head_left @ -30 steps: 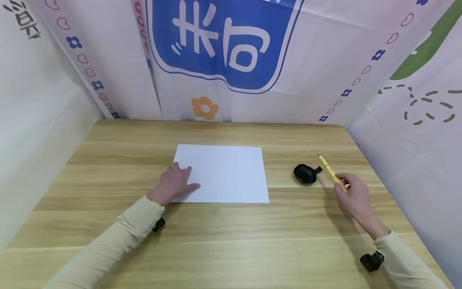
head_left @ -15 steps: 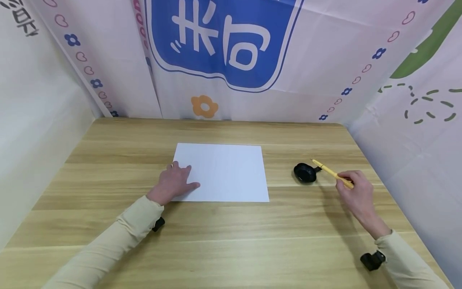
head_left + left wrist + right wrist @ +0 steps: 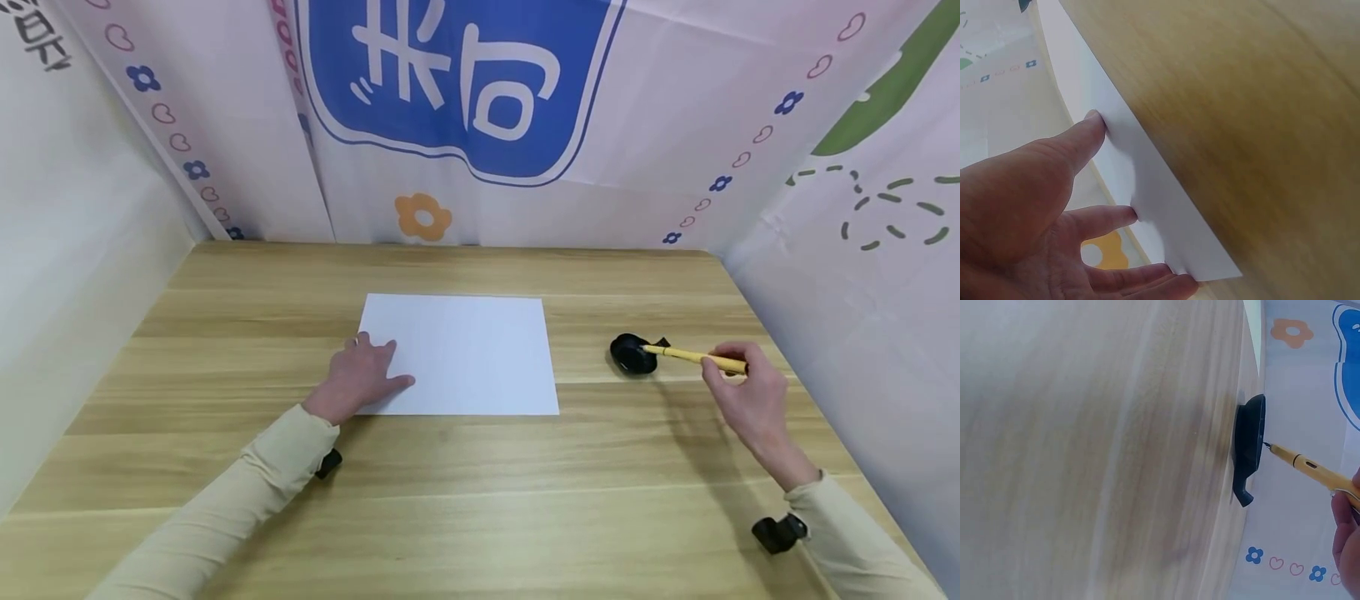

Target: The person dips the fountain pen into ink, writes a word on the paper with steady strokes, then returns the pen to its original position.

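1. The left hand point(image 3: 358, 379) lies at the left edge of the paper point(image 3: 480, 354), its fingers spread apart and the thumb reaching inward; in the left wrist view the fingertips touch the sheet.
2. The paper lies flat and blank on the tabletop point(image 3: 465, 500), near its middle.
3. The right hand point(image 3: 752, 400) grips the yellow pen point(image 3: 678, 354), fingers and thumb clamped on its rear part.
4. The pen is held above the tabletop, nib toward the left; the nib is at the dish's mouth, and whether it touches is too fine to tell.
5. The black dish point(image 3: 630, 358) sits on the tabletop right of the paper, apart from it, its short handle pointing right.
6. Behind stands a white cloth point(image 3: 600, 212) with a blue emblem and an orange flower.
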The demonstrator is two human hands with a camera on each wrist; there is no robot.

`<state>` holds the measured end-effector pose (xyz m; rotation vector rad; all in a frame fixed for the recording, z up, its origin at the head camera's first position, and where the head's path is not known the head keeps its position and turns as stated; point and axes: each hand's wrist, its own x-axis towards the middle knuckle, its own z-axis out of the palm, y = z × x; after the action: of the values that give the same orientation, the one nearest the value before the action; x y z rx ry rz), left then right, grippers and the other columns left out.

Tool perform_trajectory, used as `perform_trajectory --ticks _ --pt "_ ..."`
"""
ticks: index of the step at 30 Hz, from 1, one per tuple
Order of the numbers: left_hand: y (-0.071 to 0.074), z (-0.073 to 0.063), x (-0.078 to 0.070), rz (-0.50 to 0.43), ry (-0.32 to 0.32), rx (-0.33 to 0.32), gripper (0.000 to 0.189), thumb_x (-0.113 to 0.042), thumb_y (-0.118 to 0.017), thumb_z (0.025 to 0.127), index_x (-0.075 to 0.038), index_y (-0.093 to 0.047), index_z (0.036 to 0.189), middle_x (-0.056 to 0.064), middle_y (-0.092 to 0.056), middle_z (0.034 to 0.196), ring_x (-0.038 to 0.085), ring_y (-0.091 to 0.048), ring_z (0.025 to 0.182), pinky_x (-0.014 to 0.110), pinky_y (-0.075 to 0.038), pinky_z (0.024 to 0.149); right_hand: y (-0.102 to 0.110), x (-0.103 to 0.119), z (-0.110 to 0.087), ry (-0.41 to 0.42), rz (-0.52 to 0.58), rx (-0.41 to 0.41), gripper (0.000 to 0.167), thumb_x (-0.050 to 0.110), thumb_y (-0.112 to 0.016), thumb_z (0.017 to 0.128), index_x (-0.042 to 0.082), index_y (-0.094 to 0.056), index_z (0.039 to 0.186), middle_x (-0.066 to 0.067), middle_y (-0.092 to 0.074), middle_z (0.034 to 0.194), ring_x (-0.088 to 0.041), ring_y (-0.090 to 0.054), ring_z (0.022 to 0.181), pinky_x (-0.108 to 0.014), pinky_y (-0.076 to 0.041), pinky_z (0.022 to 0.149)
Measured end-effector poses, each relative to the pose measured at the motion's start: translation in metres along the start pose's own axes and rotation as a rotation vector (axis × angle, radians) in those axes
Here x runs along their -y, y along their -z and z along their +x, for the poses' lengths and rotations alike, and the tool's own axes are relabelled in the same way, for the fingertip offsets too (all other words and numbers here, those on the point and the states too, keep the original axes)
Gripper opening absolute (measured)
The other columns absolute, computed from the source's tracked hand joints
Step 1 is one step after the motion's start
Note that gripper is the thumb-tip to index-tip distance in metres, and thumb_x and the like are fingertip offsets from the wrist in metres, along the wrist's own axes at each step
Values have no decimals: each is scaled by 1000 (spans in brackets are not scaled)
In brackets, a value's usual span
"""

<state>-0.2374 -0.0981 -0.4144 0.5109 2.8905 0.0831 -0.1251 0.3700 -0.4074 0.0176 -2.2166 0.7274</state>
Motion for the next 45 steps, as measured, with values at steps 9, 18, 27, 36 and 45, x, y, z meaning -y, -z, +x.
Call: perform_trajectory --ticks 9,18,27,36,45 --pt "0 0 1 0 4 -1 72 -50 -58 88 0 -45 138 38 -47 119 47 -52 100 45 -50 61 -4 8 13 -130 -12 69 25 5 -69 81 -7 -59 100 -3 -62 86 20 -44 66 -1 -37 60" --pt "-2 0 2 0 -5 -16 71 -50 -58 88 0 -46 137 39 -46 121 49 -52 102 47 -51 62 -17 16 36 -72 -27 100 27 5 -70 82 -11 -59 100 -25 -64 82 24 -39 65 1 -33 60" --pt "-4 -1 3 2 1 -36 71 -52 -58 88 -2 -47 137 38 -47 120 47 -53 99 44 -50 58 -25 24 50 -34 -64 195 25 10 -70 83 -8 -59 96 -25 -66 75 22 -37 61 -1 -33 55" --pt "-2 -3 2 10 11 -41 71 -52 -58 87 -3 -47 138 38 -47 119 45 -53 98 44 -50 58 -35 28 63 -24 -147 278 23 15 -66 85 -6 -58 90 -20 -64 71 -9 -50 56 -15 -37 54" --pt "-1 -3 1 16 28 -13 72 -53 -57 87 -4 -46 139 37 -46 122 44 -52 100 42 -50 58 -49 24 55 -107 -129 357 24 19 -67 85 0 -63 72 -12 -59 59 -3 -41 47 -23 -36 46"
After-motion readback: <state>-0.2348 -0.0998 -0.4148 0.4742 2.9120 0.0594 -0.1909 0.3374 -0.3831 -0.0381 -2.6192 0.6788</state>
